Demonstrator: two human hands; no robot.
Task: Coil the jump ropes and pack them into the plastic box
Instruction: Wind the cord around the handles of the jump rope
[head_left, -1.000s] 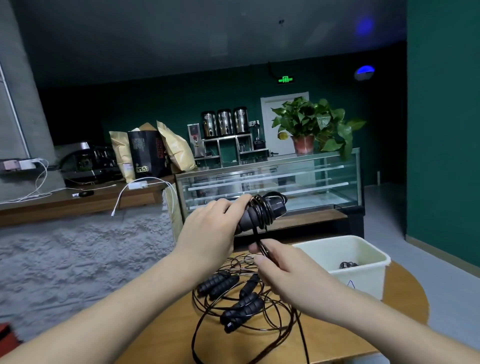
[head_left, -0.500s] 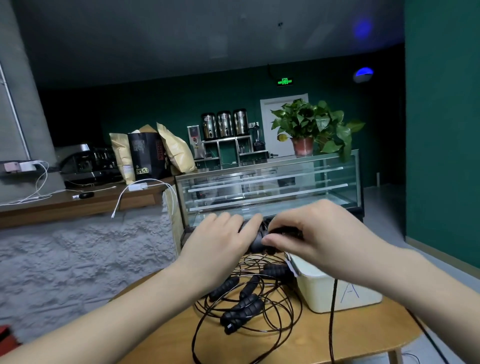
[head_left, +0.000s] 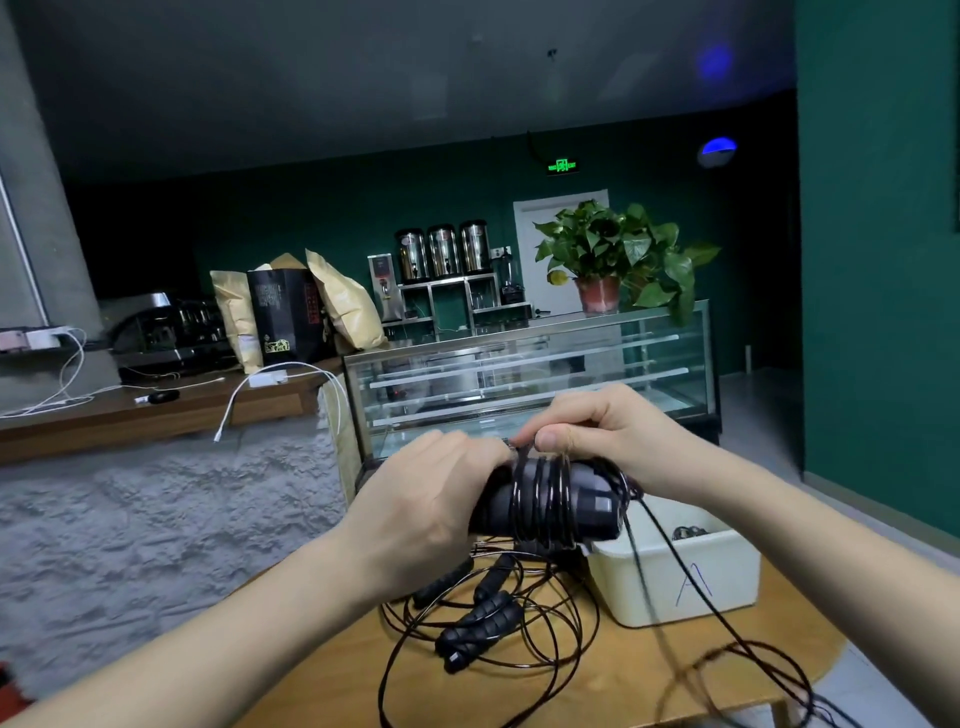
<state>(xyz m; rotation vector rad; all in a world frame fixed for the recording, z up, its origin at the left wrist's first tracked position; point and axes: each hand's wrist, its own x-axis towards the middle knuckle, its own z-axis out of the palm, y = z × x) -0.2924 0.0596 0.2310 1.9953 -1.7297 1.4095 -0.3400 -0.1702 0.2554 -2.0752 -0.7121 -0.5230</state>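
From the head view, the left hand (head_left: 426, 514) is gripping the pair of black handles (head_left: 550, 501) with its fingers curled around their left end, holding them up above the worktop (head_left: 597, 686). The right hand (head_left: 597, 431) is pinching the thin black cord (head_left: 543, 496) against the top of the handles, thumb pressing on the wraps. Several turns are sitting side by side around the handles, and the loose tail (head_left: 675, 587) is trailing down past the white plastic box (head_left: 675, 582) and off the worktop's edge.

The likely trouble is slack: if the thumb is lifting before the tail is tucked, the springy wraps are probably going to loosen and slide off the handle ends. The hanging tail is also risking a snag on the box rim or in the tangled ropes (head_left: 483, 618) lying uncoiled just beside the box. Something dark is already lying inside the box, too small to identify.
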